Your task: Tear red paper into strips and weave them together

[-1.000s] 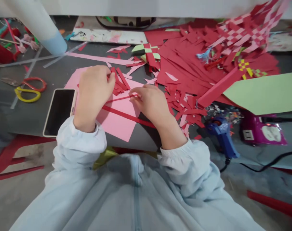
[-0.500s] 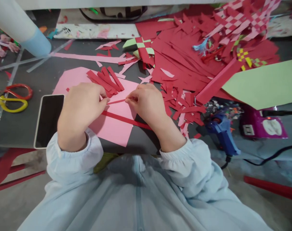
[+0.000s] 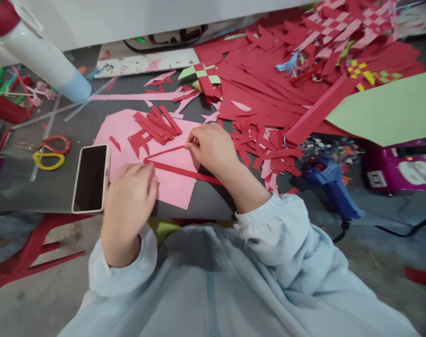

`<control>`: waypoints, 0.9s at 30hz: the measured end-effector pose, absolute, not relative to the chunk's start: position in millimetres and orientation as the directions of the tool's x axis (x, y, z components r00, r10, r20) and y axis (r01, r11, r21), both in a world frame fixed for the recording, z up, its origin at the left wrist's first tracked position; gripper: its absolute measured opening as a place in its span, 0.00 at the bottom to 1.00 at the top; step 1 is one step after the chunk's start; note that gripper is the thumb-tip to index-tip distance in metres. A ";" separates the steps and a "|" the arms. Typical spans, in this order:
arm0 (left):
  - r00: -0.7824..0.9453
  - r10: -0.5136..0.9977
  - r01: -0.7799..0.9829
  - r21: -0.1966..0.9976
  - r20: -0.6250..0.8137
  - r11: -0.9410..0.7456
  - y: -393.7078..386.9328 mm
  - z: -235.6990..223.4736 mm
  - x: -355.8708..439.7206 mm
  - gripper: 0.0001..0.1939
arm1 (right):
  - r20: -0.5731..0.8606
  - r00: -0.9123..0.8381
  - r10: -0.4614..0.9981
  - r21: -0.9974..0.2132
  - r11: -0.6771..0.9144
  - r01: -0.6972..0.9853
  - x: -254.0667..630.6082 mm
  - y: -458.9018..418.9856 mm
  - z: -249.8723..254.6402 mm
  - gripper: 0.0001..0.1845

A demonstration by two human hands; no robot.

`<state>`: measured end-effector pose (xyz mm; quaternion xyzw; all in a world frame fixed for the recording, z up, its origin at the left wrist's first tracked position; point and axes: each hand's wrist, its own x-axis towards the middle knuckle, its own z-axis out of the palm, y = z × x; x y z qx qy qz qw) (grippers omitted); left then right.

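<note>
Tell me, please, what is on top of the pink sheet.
On the pink sheet are short red pieces; a long red strip crosses over it. What the left hand covers cannot be seen.

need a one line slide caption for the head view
Right hand pinches a thin red strip over a pink sheet; left hand is beside a phone.

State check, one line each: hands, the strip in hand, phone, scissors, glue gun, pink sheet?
Right hand: pinching the red strip
Left hand: over pink sheet, blurred, grip unclear
Red strip: one end pinched, apparently bent in a V
Phone: face up, screen dark
Scissors: handles apart, blades unclear
Glue gun: lying down, cable attached
Pink sheet: flat, partly covered
</note>
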<state>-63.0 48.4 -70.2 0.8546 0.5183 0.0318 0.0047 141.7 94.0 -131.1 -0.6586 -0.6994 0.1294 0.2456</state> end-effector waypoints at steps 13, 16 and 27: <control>0.442 0.889 0.890 0.067 0.122 -0.452 26.6 -124.2 -54.9 0.33 | 0.157 -0.006 0.988 -0.447 0.077 0.891 139.5 89.8 -127.4 0.08; 0.435 0.892 0.896 0.039 0.126 -0.443 22.7 -122.5 -55.2 0.32 | 0.156 -0.001 0.988 -0.439 0.071 0.896 138.9 89.3 -127.9 0.08; 0.395 0.910 0.917 0.003 0.125 -0.398 16.5 -115.8 -69.6 0.28 | 0.145 0.007 0.989 -0.458 0.061 0.887 139.9 90.1 -129.6 0.08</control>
